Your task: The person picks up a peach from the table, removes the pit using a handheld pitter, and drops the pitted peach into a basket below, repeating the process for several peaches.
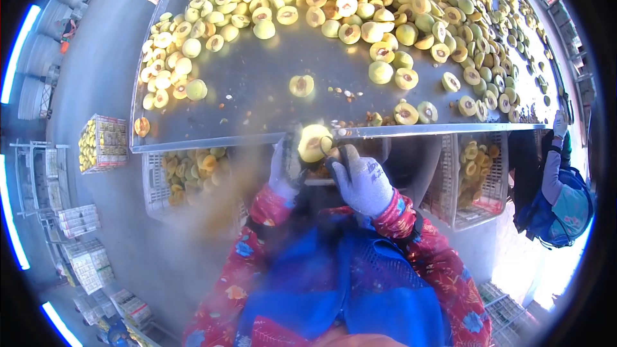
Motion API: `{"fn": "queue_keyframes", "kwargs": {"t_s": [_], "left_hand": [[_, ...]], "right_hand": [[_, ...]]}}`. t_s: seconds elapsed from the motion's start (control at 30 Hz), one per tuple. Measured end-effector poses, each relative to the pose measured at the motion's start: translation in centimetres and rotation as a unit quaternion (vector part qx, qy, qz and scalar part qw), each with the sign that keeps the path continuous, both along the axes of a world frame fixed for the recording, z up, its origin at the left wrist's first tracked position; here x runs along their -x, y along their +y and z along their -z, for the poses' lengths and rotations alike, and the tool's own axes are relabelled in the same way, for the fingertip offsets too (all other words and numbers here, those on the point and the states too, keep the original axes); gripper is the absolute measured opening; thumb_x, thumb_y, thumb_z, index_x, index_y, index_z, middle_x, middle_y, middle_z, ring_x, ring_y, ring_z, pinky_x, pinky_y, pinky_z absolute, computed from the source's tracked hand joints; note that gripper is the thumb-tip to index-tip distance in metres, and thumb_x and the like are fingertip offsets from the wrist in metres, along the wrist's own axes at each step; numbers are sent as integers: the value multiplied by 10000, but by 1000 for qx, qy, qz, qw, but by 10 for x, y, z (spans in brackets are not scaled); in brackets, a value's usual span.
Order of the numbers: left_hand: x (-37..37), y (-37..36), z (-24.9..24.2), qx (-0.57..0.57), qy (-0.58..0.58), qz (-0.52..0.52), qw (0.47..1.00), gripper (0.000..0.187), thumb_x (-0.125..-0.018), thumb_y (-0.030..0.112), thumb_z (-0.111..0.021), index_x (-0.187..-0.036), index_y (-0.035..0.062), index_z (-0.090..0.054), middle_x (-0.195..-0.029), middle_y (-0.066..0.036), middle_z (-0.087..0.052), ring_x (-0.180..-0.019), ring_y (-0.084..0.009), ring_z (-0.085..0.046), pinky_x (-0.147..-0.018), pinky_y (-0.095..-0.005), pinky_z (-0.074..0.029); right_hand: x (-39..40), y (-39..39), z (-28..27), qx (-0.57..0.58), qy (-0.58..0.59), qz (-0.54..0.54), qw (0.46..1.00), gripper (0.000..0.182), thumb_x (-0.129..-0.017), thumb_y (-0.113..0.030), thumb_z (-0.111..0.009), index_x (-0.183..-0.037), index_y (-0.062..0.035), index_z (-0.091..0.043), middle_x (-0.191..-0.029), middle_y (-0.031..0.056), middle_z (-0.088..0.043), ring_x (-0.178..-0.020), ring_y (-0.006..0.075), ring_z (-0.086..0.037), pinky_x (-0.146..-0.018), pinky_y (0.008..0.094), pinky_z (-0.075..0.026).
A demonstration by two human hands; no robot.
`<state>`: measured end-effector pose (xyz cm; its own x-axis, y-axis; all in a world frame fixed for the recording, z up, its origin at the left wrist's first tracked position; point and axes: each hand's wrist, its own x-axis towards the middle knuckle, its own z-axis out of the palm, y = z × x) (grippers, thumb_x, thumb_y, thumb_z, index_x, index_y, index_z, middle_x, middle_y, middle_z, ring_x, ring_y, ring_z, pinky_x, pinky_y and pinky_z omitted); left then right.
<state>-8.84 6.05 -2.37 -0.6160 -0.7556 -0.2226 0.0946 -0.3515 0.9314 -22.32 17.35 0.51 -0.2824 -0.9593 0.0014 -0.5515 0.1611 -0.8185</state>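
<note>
A yellow fruit half [314, 142] sits between my two gloved hands at the near edge of the metal table [257, 90]. My left hand [285, 168] grips it from the left. My right hand [361, 180], in a grey glove, is closed around a dark tool handle whose tip touches the fruit. The table is covered with several halved yellow-green fruits [360, 6], many showing brown pit hollows. Loose pits [344, 93] lie on the bare metal just beyond my hands.
Plastic crates of fruit stand under the table at left [186, 177] and right [475, 177], another on the floor [103, 143]. A person in a blue top [559, 199] works at the table's right end. Stacked crates [80, 244] line the left floor.
</note>
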Motion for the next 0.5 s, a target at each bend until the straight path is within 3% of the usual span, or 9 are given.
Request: {"fn": "queue_keyframes", "kwargs": {"t_s": [0.1,0.2,0.23,0.27,0.33,0.4,0.43,0.47,0.5], "left_hand": [[5,3,4,-96,35,-45,994,296,-969,176,-533,-1205,-2,-551,-1082,-106,-641,-948,-157,-628,-789,-284,-531],[1,10,49,169,-73,-84,979,339,-983,186,-504,-1240,-35,-518,-1133,-138,-621,-993,-189,-619,-845,-303,-516],[-1,12,58,291,-134,-104,941,353,-990,192,-491,-1254,-43,-506,-1150,-147,-614,-1009,-200,-615,-863,-309,-510],[-3,13,60,460,-218,-109,854,366,-1002,200,-471,-1273,-46,-492,-1169,-153,-605,-1026,-212,-609,-882,-317,-504],[-5,16,66,609,-294,-118,727,393,-1017,212,-445,-1309,-50,-462,-1200,-161,-588,-1057,-232,-595,-908,-330,-494],[-2,21,70,606,-300,-132,725,420,-1026,220,-431,-1345,-53,-429,-1225,-164,-574,-1086,-247,-580,-923,-339,-487],[1,23,71,497,-195,-139,834,419,-1023,219,-436,-1342,-52,-434,-1223,-159,-576,-1081,-239,-582,-924,-337,-487],[7,25,66,369,-84,-141,915,417,-1021,219,-442,-1339,-51,-439,-1222,-155,-579,-1077,-231,-585,-925,-336,-487],[10,26,60,228,29,-139,963,416,-1018,218,-447,-1336,-50,-444,-1220,-150,-582,-1072,-223,-587,-926,-334,-486]], "right_hand": [[-4,0,6,7,-2,6,1000,251,-927,-135,-565,-1090,41,-493,-661,227,-599,-613,424,-602,-530,496,-442],[-11,-2,12,58,1,23,998,212,-939,-159,-555,-1038,13,-482,-647,209,-600,-576,408,-600,-503,484,-448],[-13,-2,12,80,3,31,996,200,-944,-171,-551,-1017,-1,-476,-641,200,-601,-560,399,-601,-491,478,-452],[-14,-3,11,67,-15,29,997,192,-945,-162,-545,-1018,3,-478,-650,204,-602,-577,402,-604,-505,480,-456],[-15,-3,8,43,-50,27,997,178,-947,-142,-534,-1022,11,-483,-669,213,-603,-613,409,-611,-533,483,-462],[-18,-1,11,36,-88,16,995,164,-957,-133,-509,-1023,16,-492,-684,218,-607,-629,414,-608,-557,465,-473],[-19,0,15,32,-106,12,994,159,-962,-128,-496,-1023,19,-497,-691,221,-609,-637,417,-607,-569,456,-478],[-20,2,27,112,-75,9,991,158,-964,-130,-495,-1020,17,-505,-674,210,-599,-626,415,-596,-577,450,-481],[-22,3,38,190,-44,5,981,157,-966,-132,-493,-1016,15,-513,-656,199,-588,-614,413,-585,-585,444,-483]]}}
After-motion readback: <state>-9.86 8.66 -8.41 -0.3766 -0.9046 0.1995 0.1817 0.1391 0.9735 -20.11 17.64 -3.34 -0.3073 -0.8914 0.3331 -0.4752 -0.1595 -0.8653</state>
